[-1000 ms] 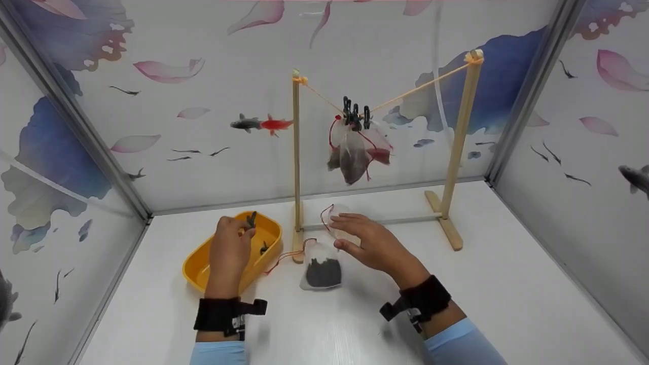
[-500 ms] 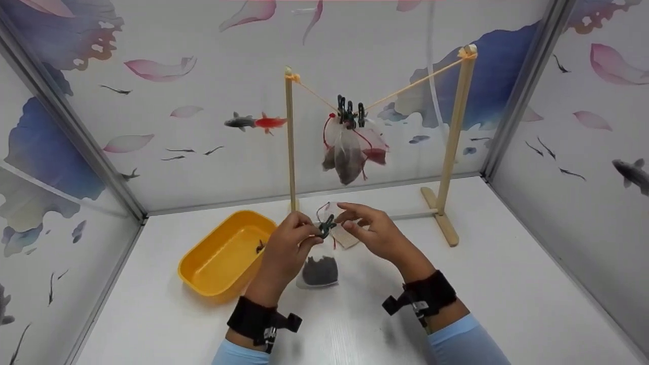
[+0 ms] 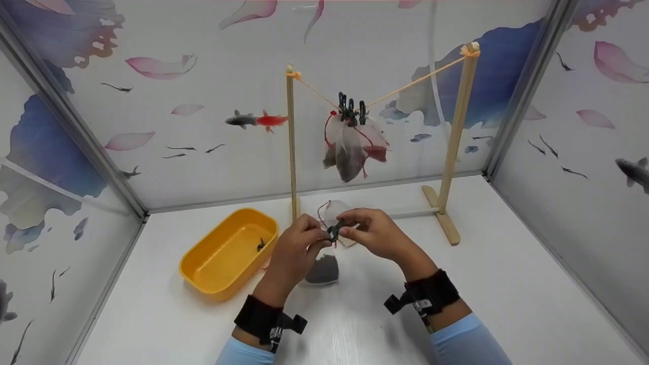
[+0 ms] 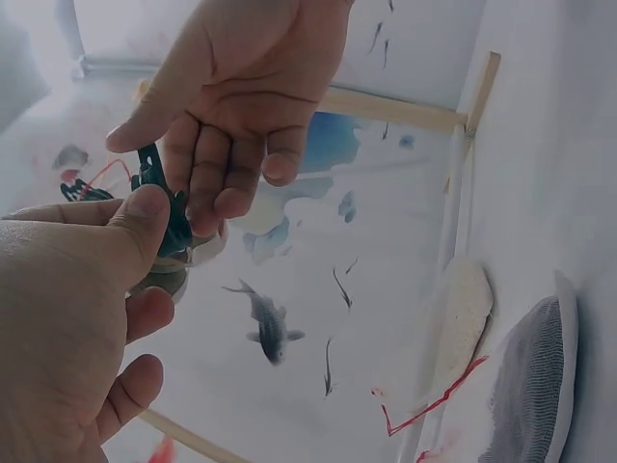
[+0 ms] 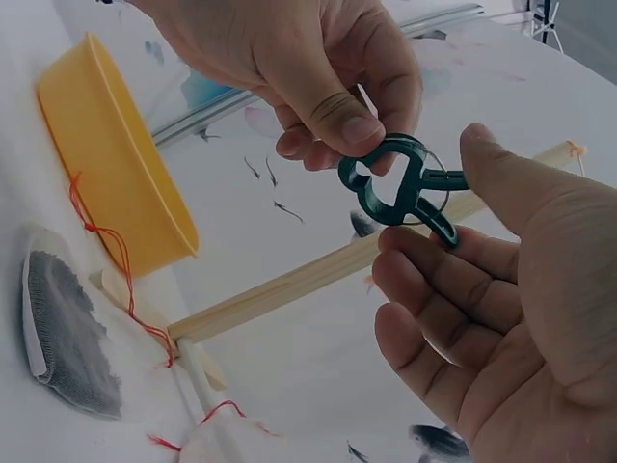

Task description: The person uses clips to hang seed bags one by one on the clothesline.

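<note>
A dark green clip (image 5: 395, 183) is between both hands above the table, in front of the rack. The left hand (image 3: 294, 251) pinches its ring-shaped jaw end between thumb and fingers. The right hand (image 3: 383, 241) has its thumb and fingers at the clip's two handles, seen closely in the right wrist view. Under the hands lies a mesh bag with dark filling (image 3: 322, 269); behind them is a pale bag with a red string (image 3: 334, 209). Several bags (image 3: 350, 152) hang bunched from dark clips (image 3: 350, 109) on the orange cord (image 3: 416, 81).
A yellow tray (image 3: 223, 253) stands at the left with a dark clip (image 3: 261, 245) inside. The rack's wooden posts (image 3: 291, 147) rise at the back, the right post (image 3: 456, 137) on a wooden foot. Printed panels enclose the white table (image 3: 507, 284).
The left hand has moved right from the tray, carrying the clip to the right hand. The right hand, apart from the clip half a second ago, now holds its handles.
</note>
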`<action>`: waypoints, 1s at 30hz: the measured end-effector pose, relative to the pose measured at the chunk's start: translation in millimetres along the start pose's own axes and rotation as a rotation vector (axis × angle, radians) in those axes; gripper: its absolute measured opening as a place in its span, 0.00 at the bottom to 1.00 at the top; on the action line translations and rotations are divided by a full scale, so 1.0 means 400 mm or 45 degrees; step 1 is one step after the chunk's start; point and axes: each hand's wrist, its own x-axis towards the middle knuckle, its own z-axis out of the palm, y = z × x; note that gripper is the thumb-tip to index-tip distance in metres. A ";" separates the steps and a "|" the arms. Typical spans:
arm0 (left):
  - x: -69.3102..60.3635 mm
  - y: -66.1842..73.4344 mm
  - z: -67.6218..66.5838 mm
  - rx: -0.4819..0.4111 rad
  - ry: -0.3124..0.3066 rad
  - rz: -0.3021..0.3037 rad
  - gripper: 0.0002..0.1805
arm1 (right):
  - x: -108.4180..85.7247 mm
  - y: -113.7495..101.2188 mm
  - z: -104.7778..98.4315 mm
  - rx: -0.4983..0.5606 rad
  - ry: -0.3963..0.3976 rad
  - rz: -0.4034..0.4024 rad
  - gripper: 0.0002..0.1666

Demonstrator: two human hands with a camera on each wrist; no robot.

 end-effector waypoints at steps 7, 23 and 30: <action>-0.018 -0.029 0.031 0.121 -0.194 -0.520 0.13 | 0.003 0.006 0.000 -0.153 0.116 0.049 0.24; -0.092 -0.089 0.074 0.049 -0.660 -0.919 0.41 | 0.012 0.035 0.005 -0.255 0.278 0.045 0.08; -0.090 -0.093 0.069 -0.044 -0.737 -0.938 0.38 | 0.010 0.044 0.005 -0.229 0.261 0.053 0.07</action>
